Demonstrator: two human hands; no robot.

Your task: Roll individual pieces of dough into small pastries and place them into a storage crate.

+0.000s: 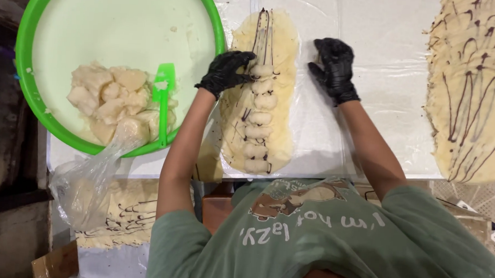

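Observation:
A long pale yellow dough sheet (286, 58) with dark chocolate lines lies on clear plastic film (319, 130) in front of me. A row of white filling lumps (258, 134) runs down its middle. My left hand (225, 72), in a black glove, pinches the top lump (262, 71) of that row. My right hand (335, 68), also gloved in black, rests with bent fingers on the film just beside the sheet's right edge and holds nothing.
A big green bowl (37, 110) at the left holds white filling chunks (114, 104) and a green spatula (163, 97). A crumpled plastic bag (84, 185) hangs over its rim. More chocolate-lined dough lies at the right (471, 86) and lower left (127, 214).

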